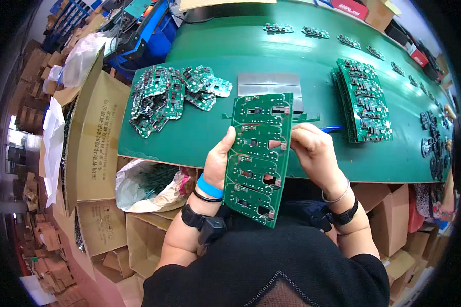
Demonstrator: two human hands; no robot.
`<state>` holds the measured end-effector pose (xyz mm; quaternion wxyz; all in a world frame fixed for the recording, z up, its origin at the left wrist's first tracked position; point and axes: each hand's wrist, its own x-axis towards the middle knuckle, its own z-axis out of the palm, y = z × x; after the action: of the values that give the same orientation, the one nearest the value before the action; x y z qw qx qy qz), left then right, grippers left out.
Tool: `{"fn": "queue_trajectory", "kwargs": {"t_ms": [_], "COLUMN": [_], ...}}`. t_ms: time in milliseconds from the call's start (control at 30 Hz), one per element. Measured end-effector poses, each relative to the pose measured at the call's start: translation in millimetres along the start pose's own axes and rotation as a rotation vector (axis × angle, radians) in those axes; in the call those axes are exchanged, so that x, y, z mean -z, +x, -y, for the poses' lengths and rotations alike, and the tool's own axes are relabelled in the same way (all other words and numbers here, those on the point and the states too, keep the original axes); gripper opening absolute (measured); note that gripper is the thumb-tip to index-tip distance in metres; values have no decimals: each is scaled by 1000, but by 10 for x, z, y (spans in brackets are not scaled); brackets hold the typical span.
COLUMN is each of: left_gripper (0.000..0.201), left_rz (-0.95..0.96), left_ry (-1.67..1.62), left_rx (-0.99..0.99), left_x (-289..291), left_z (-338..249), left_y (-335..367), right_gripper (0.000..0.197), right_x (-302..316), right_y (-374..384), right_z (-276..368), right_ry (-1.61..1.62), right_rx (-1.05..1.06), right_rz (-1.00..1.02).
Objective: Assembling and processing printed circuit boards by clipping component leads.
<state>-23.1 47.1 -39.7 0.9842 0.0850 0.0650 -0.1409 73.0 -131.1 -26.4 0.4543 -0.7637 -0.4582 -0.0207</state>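
A green circuit board panel [256, 135], made up of several joined boards with cut-out openings, is held up before me, tilted over the table's front edge. My left hand [218, 161] grips its left edge, thumb on the face; the fingers behind are hidden. My right hand [315, 153] is closed at the upper right edge, fingertips pinched against it and partly hidden. Behind the panel lies a grey flat-topped block [268, 80] with parallel strips. Beside my right fingers, a blue pen-like tool [332, 129] and a thin green strip [311, 117] rest on the table.
Loose circuit boards [159, 97] are heaped on the green table [210, 46] at left. A stack of panels [366, 102] stands right. Single boards [315, 32] line the back; black parts [435, 143] lie far right. A cardboard box [100, 138] and an open bag [148, 187] flank the left edge.
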Motion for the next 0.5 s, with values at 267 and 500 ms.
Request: {"fn": "queue_trajectory", "kwargs": {"t_ms": [267,500], "left_gripper": [62,60], "left_rz": [112,-2], "left_ry": [40,124], "left_rx": [-214,-492], "left_x": [108,430], "left_z": [-261,-597], "left_y": [-231,-715], "right_gripper": [6,7], "right_x": [-57,-141], "right_y": [325,635], "right_z": [-127,-244], "right_ry": [-112,-482], "right_rx": [-1,14], "right_rz": [71,532]}}
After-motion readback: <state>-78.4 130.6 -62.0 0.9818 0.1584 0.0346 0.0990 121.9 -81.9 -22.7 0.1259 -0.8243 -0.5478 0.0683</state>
